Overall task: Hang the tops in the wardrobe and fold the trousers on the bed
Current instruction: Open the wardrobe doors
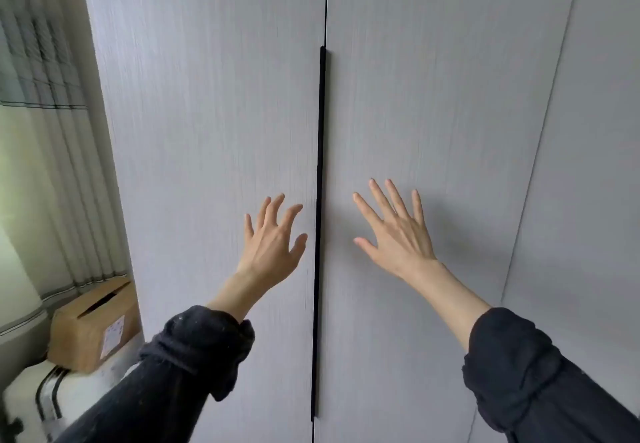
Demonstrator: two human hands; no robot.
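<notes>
- Wardrobe [214, 130]: filled most of the view, pale grey with a fine vertical grain. Both doors stood closed and met at a dark seam in the middle. Judged stiff and smooth, with flat faces that offered nothing to grip.
- Handle strip [320, 220]: long, black, thin, ran down the left door's edge along the seam. Judged the place to take hold, by hooking fingertips behind it and pulling outward.
- Curtain [38, 113]: pale, pleated, hung at far left beside the wardrobe.
- Suitcase [38, 397]: white with dark bands, low at left corner.
- Cardboard box [93, 324]: rested on the suitcase. It bore a pale label, with writing too small to read. No brand was legible anywhere.
- Right hand [398, 234]: fingers spread wide, palm toward the right door, held nothing. Contact with the door could not be told.
- Left hand [270, 245]: fingers spread and slightly curled, just beside the handle strip, held nothing.
- Tops and trousers: none in view, nor the bed, so their place could not be told. Hanging had not begun.
</notes>
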